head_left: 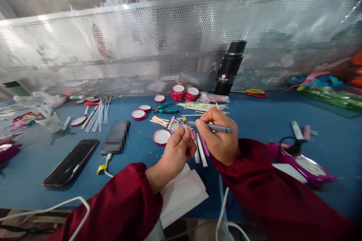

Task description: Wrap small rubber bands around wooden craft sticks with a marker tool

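My left hand (pixel 178 146) pinches a short wooden craft stick (pixel 185 125) upright; its top end is yellow with a dark band below. In my right hand (pixel 220 135) is a grey marker pen (pixel 220 128), its tip pointing left toward the stick. Whether the tip touches the stick I cannot make out. Just beyond my left hand lie thin coloured strips (pixel 177 125) and several bare craft sticks (pixel 160 121). A white marker (pixel 201 150) and a pink one (pixel 204 145) lie between my hands. Left of them sits a round red-rimmed white disc (pixel 161 137).
Pliers (pixel 166 110), red tins (pixel 178 93) and a black flask (pixel 230 68) stand or lie toward the mesh screen (pixel 127 52). Two phones, one a black phone (pixel 72 162), lie left. A purple device (pixel 305 163) is at right. White paper (pixel 185 196) lies near the front edge.
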`<state>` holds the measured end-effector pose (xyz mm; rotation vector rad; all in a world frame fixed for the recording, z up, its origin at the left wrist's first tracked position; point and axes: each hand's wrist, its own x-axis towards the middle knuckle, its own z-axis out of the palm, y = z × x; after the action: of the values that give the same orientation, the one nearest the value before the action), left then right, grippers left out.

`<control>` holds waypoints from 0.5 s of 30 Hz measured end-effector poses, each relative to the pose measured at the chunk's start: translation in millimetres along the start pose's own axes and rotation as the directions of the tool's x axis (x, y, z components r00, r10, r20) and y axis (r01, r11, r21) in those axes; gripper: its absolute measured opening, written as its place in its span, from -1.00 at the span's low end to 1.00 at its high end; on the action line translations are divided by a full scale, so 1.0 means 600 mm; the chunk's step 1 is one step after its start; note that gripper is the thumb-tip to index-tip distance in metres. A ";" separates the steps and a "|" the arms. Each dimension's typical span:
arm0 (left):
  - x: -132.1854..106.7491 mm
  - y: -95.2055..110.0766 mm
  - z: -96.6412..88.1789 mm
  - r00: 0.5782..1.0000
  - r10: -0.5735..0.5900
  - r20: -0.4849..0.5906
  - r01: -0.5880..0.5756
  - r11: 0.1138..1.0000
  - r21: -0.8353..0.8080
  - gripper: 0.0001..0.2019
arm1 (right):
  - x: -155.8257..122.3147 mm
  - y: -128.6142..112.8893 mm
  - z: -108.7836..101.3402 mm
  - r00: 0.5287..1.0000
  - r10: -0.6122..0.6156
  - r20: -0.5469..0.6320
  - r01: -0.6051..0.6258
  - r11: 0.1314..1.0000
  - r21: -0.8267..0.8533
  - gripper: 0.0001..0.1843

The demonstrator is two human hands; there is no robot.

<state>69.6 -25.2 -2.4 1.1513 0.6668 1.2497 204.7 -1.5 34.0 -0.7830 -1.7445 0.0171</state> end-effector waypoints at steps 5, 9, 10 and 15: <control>-0.001 0.001 0.002 1.000 -0.010 -0.021 0.009 1.000 -0.016 -0.51 | 0.003 -0.003 0.000 1.000 -0.004 -0.021 0.004 1.000 0.004 -0.76; -0.001 0.003 0.002 0.999 -0.021 -0.028 0.020 0.999 -0.030 -0.51 | 0.002 -0.004 -0.001 1.000 0.009 -0.016 -0.009 1.000 0.013 -0.75; -0.001 0.003 0.002 0.999 -0.020 -0.029 0.019 0.999 -0.029 -0.51 | 0.002 -0.005 -0.001 1.000 0.013 -0.009 -0.013 1.000 0.012 -0.75; 0.000 0.002 0.002 1.000 -0.015 -0.026 0.015 1.000 -0.017 -0.53 | 0.000 -0.004 -0.001 1.000 0.013 -0.007 -0.013 1.000 0.010 -0.75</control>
<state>70.3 -25.8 -1.1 1.1163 0.6822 1.2571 204.2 -3.6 35.0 -0.7864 -1.7315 0.0320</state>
